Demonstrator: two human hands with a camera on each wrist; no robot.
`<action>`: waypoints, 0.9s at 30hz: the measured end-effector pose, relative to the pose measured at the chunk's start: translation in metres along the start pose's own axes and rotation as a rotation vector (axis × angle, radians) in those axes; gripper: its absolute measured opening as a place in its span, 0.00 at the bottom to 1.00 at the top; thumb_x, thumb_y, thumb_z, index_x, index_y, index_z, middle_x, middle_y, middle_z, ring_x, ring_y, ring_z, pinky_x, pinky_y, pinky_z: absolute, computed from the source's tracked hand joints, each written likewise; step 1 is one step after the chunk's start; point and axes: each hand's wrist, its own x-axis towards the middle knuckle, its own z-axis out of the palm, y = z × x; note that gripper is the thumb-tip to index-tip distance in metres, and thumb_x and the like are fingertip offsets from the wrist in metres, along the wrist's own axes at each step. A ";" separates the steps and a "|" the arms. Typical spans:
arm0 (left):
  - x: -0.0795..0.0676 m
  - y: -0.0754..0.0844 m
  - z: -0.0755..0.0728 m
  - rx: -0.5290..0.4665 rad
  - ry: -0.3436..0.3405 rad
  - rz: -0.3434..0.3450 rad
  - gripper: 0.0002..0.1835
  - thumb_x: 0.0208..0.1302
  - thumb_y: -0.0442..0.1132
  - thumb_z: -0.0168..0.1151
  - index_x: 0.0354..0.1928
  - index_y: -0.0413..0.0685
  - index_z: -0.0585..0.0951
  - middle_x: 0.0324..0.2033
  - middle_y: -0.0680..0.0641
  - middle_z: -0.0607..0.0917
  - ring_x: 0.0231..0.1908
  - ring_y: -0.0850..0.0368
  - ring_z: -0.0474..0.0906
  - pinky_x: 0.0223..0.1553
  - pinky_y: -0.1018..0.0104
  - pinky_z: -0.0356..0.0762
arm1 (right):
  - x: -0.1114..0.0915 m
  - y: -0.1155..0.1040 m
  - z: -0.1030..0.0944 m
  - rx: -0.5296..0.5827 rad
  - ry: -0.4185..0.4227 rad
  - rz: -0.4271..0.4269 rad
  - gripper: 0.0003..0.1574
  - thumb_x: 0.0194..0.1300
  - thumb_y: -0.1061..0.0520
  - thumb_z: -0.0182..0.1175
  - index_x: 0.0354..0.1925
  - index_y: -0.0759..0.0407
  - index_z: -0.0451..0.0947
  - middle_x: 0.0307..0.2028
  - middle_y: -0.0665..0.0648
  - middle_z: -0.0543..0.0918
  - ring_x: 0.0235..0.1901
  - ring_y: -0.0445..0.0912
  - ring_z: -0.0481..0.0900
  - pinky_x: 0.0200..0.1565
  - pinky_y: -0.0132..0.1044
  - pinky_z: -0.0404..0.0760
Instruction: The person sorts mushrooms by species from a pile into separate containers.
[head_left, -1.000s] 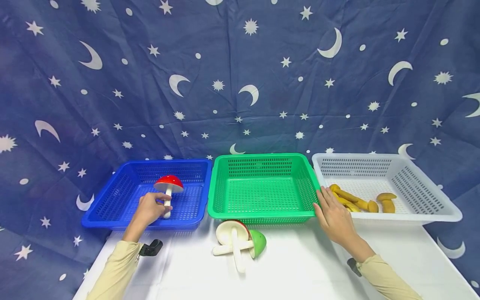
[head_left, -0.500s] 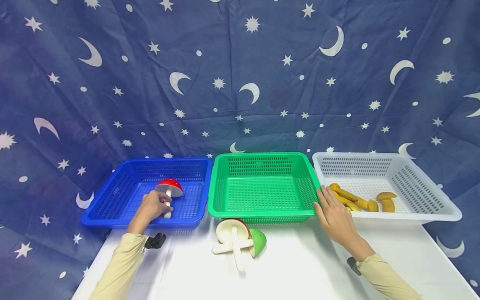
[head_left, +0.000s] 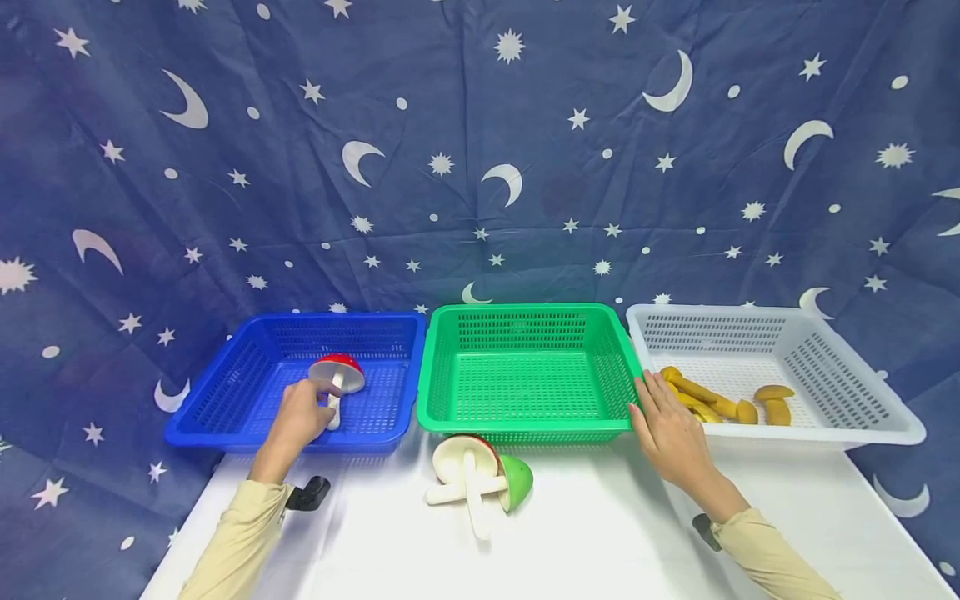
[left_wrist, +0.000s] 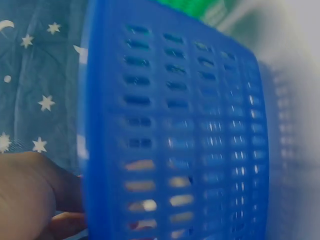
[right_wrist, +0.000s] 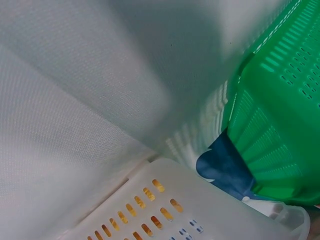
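My left hand [head_left: 300, 410] reaches over the front rim of the blue basket [head_left: 225, 443] and pinches the white stem of a red-capped toy mushroom [head_left: 339, 363]. The mushroom stands with its cap up, close over the basket floor. In the left wrist view, the basket wall [left_wrist: 155, 110] hides most of the mushroom and fingertips. My right hand [head_left: 672, 437] lies with straight fingers on the adjoining rims of the green basket [head_left: 517, 428] and the white basket [head_left: 825, 431].
Before the green basket, a red-capped mushroom [head_left: 453, 461] and a green-capped mushroom [head_left: 517, 483] lie with crossed stems on the white table [head_left: 585, 542]. Several yellow-brown mushrooms [head_left: 775, 406] are inside the white basket. A starry blue curtain [head_left: 465, 108] hangs behind.
The red-capped mushroom in my left hand has come down slightly inside the blue basket. My right hand stays at the rims.
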 end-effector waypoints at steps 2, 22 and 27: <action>-0.002 0.005 -0.001 -0.028 0.011 0.011 0.14 0.46 0.24 0.62 0.39 0.36 0.85 0.31 0.35 0.82 0.35 0.38 0.78 0.37 0.49 0.75 | 0.000 0.001 0.000 -0.001 -0.004 0.002 0.29 0.72 0.53 0.46 0.62 0.74 0.66 0.63 0.72 0.67 0.63 0.66 0.63 0.59 0.58 0.66; -0.064 0.078 0.009 -0.392 0.083 -0.065 0.11 0.55 0.31 0.68 0.42 0.45 0.84 0.38 0.46 0.86 0.40 0.53 0.82 0.38 0.67 0.76 | 0.000 0.002 -0.003 0.004 0.017 -0.004 0.29 0.71 0.53 0.47 0.61 0.74 0.68 0.62 0.71 0.67 0.63 0.65 0.63 0.57 0.60 0.67; -0.082 0.095 0.020 -0.503 0.030 -0.066 0.12 0.54 0.30 0.68 0.42 0.46 0.83 0.38 0.47 0.86 0.38 0.58 0.81 0.33 0.70 0.78 | 0.001 0.002 -0.001 0.007 0.005 -0.005 0.29 0.72 0.53 0.47 0.61 0.74 0.67 0.62 0.71 0.67 0.63 0.65 0.63 0.57 0.60 0.67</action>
